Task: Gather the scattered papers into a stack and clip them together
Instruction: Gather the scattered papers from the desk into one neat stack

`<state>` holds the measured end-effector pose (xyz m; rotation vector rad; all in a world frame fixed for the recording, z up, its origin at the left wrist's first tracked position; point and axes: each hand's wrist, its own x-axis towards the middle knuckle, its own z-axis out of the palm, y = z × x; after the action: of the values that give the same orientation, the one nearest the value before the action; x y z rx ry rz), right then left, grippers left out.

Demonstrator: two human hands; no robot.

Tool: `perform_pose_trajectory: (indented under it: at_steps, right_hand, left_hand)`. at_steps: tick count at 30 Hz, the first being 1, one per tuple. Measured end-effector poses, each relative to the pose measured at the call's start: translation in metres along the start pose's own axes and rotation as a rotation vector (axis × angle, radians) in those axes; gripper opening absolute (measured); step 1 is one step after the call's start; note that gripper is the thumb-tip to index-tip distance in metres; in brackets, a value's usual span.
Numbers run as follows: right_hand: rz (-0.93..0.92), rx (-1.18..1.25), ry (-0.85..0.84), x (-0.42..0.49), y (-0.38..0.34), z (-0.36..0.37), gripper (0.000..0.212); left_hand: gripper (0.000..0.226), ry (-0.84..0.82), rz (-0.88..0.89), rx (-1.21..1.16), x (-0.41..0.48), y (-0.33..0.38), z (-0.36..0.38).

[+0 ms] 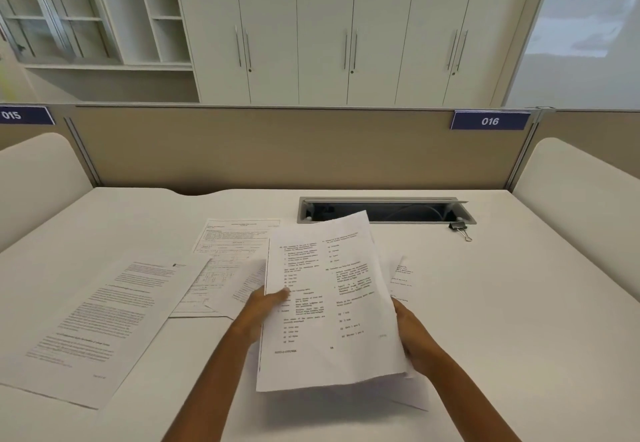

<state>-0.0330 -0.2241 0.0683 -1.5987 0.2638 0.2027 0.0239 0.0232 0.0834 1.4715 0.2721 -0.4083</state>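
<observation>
Your left hand (265, 306) and right hand (410, 336) pinch the paper stack (332, 303) by its side edges, lifted off the surface (519, 303); binder clip (460, 228) lies far right of stack, loose sheets (104, 320) left.

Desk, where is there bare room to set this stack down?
Bare desk lies right of the right hand, below the binder clip. The left side is crowded with loose sheets.

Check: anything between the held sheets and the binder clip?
Head view: nothing. Bare desk runs from the held sheets to the binder clip; the cable slot sits just behind that stretch.
</observation>
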Motion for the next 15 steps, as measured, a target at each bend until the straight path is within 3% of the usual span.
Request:
perform_pose_trajectory:
  at_steps: [5, 9, 12, 15]
  right_hand:
    - [0.039, 0.072, 0.044, -0.004, -0.018, -0.001, 0.047]
    - [-0.216, -0.052, 0.114, 0.004, -0.027, 0.001, 0.034]
    - [-0.37, -0.024, 0.18, 0.007, -0.035, 0.003, 0.032]
    - [-0.41, 0.049, 0.163, 0.005, -0.033, 0.007, 0.027]
  left_hand:
    - [0.034, 0.154, 0.207, 0.037, -0.003, 0.003, 0.014]
    - [0.026, 0.165, 0.418, -0.007, -0.014, 0.026, 0.023]
    - [0.017, 0.068, 0.479, -0.083, -0.02, 0.041, 0.024]
    - [0.056, -0.037, 0.44, -0.025, -0.021, 0.045, 0.021]
